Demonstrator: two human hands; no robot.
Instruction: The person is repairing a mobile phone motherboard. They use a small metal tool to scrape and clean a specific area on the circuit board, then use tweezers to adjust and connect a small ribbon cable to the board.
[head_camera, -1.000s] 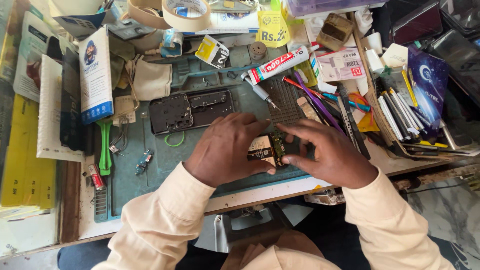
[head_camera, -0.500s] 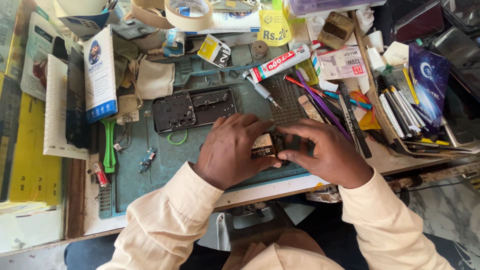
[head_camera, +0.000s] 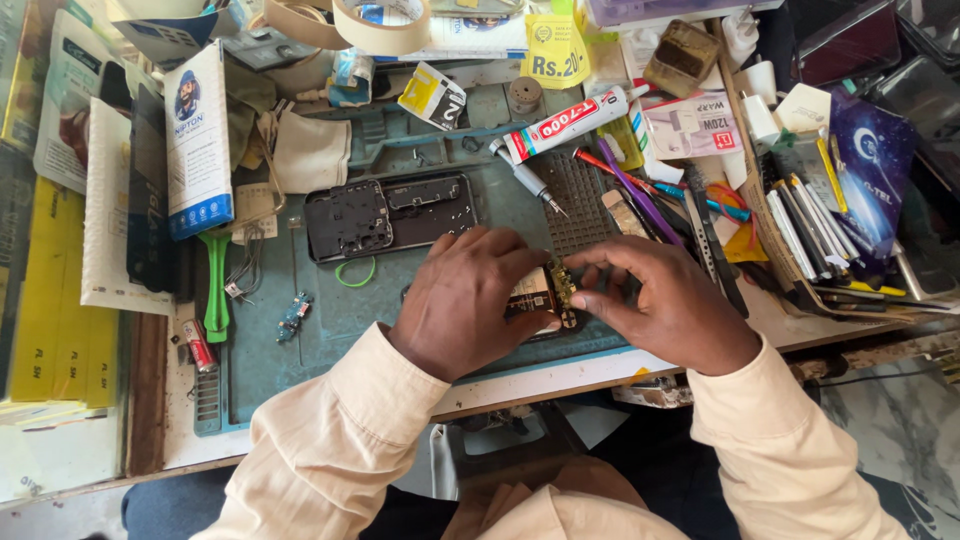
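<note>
My left hand (head_camera: 468, 300) and my right hand (head_camera: 665, 300) meet over a small opened phone (head_camera: 545, 296) lying on the teal work mat (head_camera: 330, 330). The left hand covers the phone's left side and presses it down. With thumb and fingers, the right hand pinches the phone's right edge, where gold-coloured parts show. Most of the phone is hidden under both hands. A black phone frame (head_camera: 388, 213) lies on the mat just above and left of my left hand.
A precision screwdriver (head_camera: 527, 181) and a white glue tube (head_camera: 565, 124) lie above the hands. Pens and tools (head_camera: 810, 220) fill a tray at right. A green pry tool (head_camera: 215, 285), boxes (head_camera: 197, 140) and tape rolls (head_camera: 380, 22) crowd the left and back.
Both hands stay on the phone with small finger shifts; the right hand's fingers have moved onto the phone's upper right edge. The view has drifted slightly.
</note>
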